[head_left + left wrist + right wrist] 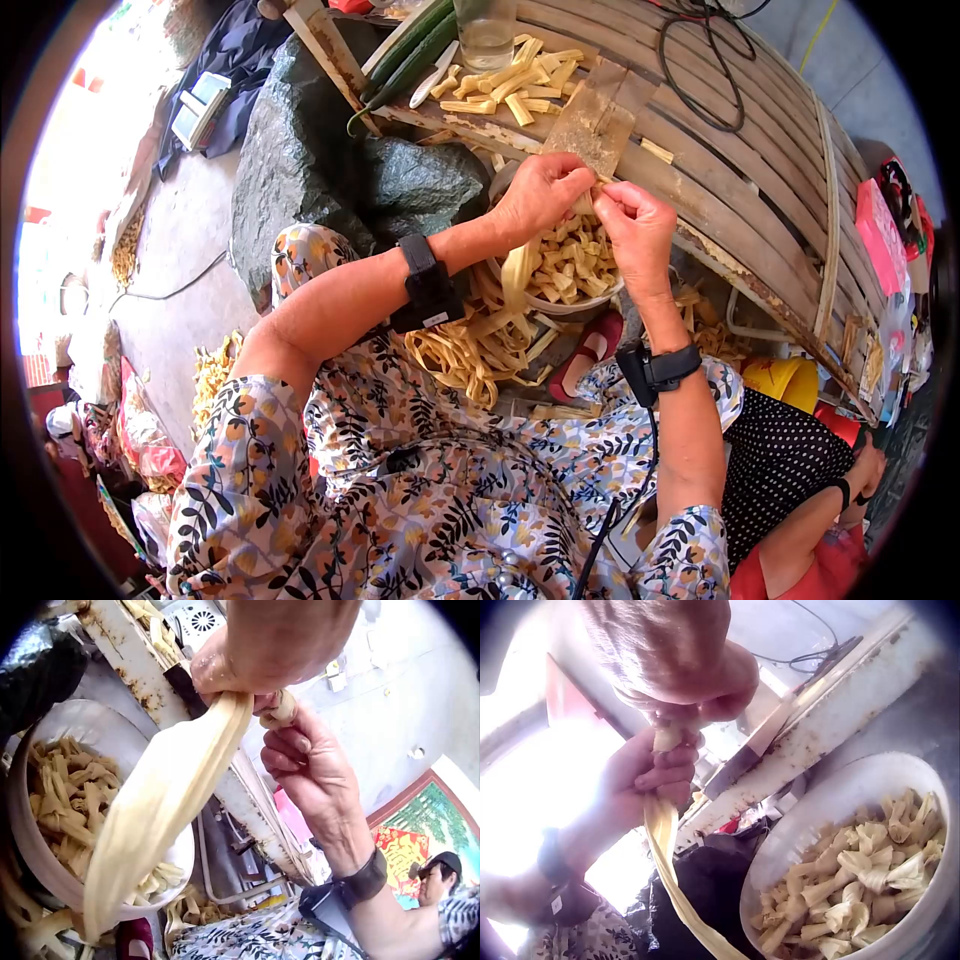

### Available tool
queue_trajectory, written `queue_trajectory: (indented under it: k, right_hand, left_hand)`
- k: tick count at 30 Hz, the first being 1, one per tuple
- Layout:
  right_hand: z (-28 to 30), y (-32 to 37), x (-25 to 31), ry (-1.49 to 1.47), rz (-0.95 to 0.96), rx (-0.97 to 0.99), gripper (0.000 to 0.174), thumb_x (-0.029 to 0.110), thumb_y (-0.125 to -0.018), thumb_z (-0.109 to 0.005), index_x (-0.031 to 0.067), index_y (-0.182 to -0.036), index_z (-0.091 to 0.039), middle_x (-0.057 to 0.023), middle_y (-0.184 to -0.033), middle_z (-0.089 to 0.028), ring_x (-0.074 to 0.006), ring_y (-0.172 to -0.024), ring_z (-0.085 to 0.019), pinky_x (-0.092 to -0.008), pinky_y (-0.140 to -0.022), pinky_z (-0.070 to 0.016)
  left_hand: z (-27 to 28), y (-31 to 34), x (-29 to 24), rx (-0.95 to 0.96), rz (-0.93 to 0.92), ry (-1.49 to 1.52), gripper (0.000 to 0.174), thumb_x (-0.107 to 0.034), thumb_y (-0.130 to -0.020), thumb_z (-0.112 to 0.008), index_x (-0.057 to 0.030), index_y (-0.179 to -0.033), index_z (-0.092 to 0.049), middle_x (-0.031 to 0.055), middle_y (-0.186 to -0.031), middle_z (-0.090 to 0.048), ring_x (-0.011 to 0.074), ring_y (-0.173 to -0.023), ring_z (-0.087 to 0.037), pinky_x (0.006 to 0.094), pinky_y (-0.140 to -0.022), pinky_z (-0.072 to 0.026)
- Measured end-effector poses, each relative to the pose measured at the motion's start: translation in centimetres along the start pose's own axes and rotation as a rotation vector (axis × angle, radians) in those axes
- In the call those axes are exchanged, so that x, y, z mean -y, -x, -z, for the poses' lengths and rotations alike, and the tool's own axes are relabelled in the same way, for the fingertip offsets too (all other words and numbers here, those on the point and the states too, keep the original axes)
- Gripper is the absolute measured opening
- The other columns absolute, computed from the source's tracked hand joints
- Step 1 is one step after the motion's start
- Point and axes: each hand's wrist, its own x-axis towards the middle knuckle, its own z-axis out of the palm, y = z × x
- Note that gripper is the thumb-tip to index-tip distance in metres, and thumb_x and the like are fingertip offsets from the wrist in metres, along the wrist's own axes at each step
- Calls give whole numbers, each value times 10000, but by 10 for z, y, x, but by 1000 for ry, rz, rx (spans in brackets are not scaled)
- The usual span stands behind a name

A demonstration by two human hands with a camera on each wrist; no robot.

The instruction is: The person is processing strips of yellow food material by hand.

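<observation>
- Strip, pale and flat, is hanging from the left hand over the left side of the white bucket; its upper end is forming a small rolled or knotted bit between both hands.
- Left hand is working above the bucket, its fingers curling closely round the strip and holding it.
- Pale cut pieces are lying in a pile beyond the bucket, on the slatted tabletop.
- Many folded pale pieces are filling the lower part of the bucket.
- Wooden board is resting on the tabletop, just beyond the bucket.
- Right hand is working above the bucket's right side, its fingers bending narrowly and pinching the strip's rolled end.
- Black cable is looping across the tabletop, beyond the bucket and to its right.
- Yellow container is standing to the right of the bucket, below the tabletop's edge.
</observation>
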Motion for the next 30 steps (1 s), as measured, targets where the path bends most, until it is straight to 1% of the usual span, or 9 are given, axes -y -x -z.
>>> queue_trajectory:
  k: [3,6,9,13,18,23,25,28,30]
  right_hand:
    - [1,3,6,101,76,37,67,47,-750,-614,-10,-719,-596,33,-526,-482,-37,-469,-382,-206,-440,-319]
    - [-5,7,10,448,521,77,22,38,-721,-605,30,-742,-603,-112,-536,-480,-165,-413,-424,-266,-442,-372]
    - [8,0,-2,199,69,77,67,78,-721,-630,15,-727,-604,-30,-492,-453,-69,-435,-390,-240,-431,-341]
    - [8,2,-11,309,56,69,62,94,-722,-635,35,-729,-618,-27,-485,-453,-74,-430,-373,-239,-431,-336]
    - [-1,10,-2,633,392,79,91,83,-702,-614,43,-649,-553,-87,-498,-476,-218,-433,-471,-320,-436,-377]
    - [-10,13,-3,717,739,187,151,85,-691,-595,61,-594,-482,-87,-504,-484,-255,-489,-530,-353,-444,-393]
    - [-9,11,-4,537,475,172,117,74,-720,-600,40,-634,-527,-38,-512,-491,-161,-468,-479,-293,-439,-373]
    - [1,5,-5,183,75,87,80,81,-778,-611,5,-754,-615,67,-554,-486,-6,-500,-368,-186,-448,-322]
    - [9,-3,-22,-12,10,-11,89,94,-774,-623,6,-767,-628,74,-564,-474,3,-511,-374,-166,-440,-290]
  left_hand:
    - [4,-5,3,26,133,159,200,-201,-802,-532,-16,-864,-577,-2,-697,-521,68,-584,-479,191,-510,-397]
    - [8,-6,16,-34,256,179,214,-182,-805,-553,13,-891,-568,17,-720,-538,66,-588,-485,192,-507,-401]
    - [25,-4,8,175,78,123,229,-199,-842,-542,16,-916,-561,47,-778,-567,72,-620,-519,199,-511,-414]
    - [22,1,-3,227,-109,-242,214,-196,-823,-578,16,-848,-557,42,-707,-589,83,-568,-570,204,-488,-424]
    - [14,4,13,66,-117,-413,139,-105,-771,-547,33,-776,-555,59,-635,-590,98,-495,-571,221,-448,-441]
    - [21,0,32,96,182,-83,150,-138,-801,-541,10,-790,-559,13,-605,-543,70,-447,-483,204,-408,-378]
    - [23,-1,47,107,330,127,160,-169,-822,-549,-10,-830,-563,-19,-590,-509,56,-425,-425,196,-383,-335]
    - [20,5,34,198,223,249,231,-257,-864,-538,-29,-870,-570,-26,-619,-485,33,-449,-362,180,-395,-253]
    - [18,9,19,283,200,262,242,-264,-878,-519,-28,-871,-574,-40,-600,-447,27,-456,-325,176,-408,-232]
